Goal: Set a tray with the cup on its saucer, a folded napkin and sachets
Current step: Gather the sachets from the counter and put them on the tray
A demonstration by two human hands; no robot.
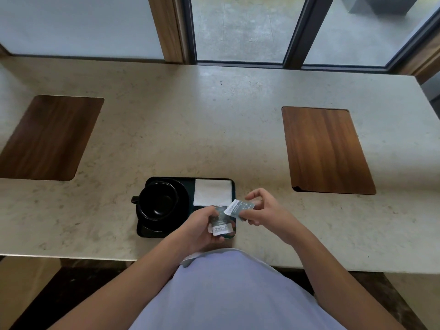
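Head-worn wide-angle view, looking forward and steeply down.

The single camera is sitting above the person's torso and is facing a stone counter (214, 115) set against a window (240, 27). It is framing the forearms rising from the lower edge, with the left hand (202, 226) and right hand (264, 209) lying near the frame's centre, over the near right corner of a dark tray (190, 179). The lens is bending the counter's edges outward. No second view is sharing the scene.
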